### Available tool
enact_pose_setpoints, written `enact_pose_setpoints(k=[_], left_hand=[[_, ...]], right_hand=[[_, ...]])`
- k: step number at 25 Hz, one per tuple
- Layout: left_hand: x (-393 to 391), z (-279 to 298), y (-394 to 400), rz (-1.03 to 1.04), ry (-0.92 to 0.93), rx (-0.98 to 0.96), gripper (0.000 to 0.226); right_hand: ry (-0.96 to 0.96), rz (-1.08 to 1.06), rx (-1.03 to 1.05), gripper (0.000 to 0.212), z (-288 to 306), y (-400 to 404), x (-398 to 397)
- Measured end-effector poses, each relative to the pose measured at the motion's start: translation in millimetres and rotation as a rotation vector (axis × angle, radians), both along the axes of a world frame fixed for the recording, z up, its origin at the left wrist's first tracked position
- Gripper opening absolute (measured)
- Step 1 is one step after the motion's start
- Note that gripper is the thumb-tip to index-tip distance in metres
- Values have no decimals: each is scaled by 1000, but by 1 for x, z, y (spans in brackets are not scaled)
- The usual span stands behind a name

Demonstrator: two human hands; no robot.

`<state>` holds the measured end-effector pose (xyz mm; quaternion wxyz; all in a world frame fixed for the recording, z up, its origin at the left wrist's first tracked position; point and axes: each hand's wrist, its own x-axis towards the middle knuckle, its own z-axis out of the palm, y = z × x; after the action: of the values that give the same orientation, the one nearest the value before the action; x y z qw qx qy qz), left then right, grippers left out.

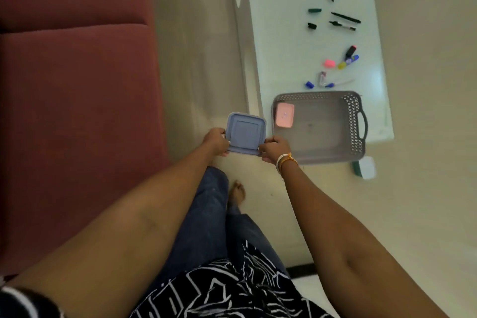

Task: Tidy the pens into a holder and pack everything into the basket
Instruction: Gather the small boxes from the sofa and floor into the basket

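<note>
1. Head camera looks down on you standing between a red sofa (74, 100) and a low white table (281, 41), with both arms stretched forward.

2. Your left hand (216, 141) and right hand (274, 148) each pinch an opposite side of a blue square container (246, 133), fingers curled round its edges. You hold it in the air just beside the table's edge, not resting on anything; the two-sided grip likely keeps it level, or readies the lid for opening.

3. Whether it is lidded or upside down, you cannot tell from this angle.

4. The grey basket (356, 124) sits at the near end of the table, just right of the container, with a pink pad (285, 115) lying flat in one corner.

5. The pens (335, 19) lie scattered well beyond the basket, along with loose caps and highlighters (348, 55), none yet gathered.

6. Judged from this, the tidying has barely begun: the container seems meant as the holder, so it needs setting down near the pens.
</note>
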<state>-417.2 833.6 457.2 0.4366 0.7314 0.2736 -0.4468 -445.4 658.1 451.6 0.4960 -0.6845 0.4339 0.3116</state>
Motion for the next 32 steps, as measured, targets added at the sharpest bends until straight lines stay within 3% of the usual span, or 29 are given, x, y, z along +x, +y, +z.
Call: enact_pose_setpoints(k=[4, 8, 10, 15, 19, 22, 26, 30, 32], left_hand=[[-32, 3, -49, -125, -5, -122, 55], [-44, -3, -96, -263, 46, -257, 69], [-41, -21, -117, -324, -21, -252, 74], [-26, -83, -134, -391, -137, -226, 100], [-15, -123, -135, -383, -121, -252, 95], [-17, -132, -141, -409, -166, -285, 91], [-22, -100, -143, -503, -200, -114, 91], [-44, -37, -149, -933, -197, 148, 93], [-55, -16, -161, -1079, -210, 163, 90]], right_hand=[[-2, -147, -101, 18, -8, -47, -50], [-1, -144, -284, 20, -25, -96, -55], [-3, -136, -348, 28, -47, -120, -47], [-70, 8, -478, 26, -78, -141, -28], [-40, 152, -527, 13, -105, -138, -27], [-13, 194, -498, 25, -118, -142, -20], [71, 252, -409, 41, -86, -140, -26], [70, 170, -353, 45, -19, -147, -62], [111, 106, -307, 46, 6, -158, -85]])
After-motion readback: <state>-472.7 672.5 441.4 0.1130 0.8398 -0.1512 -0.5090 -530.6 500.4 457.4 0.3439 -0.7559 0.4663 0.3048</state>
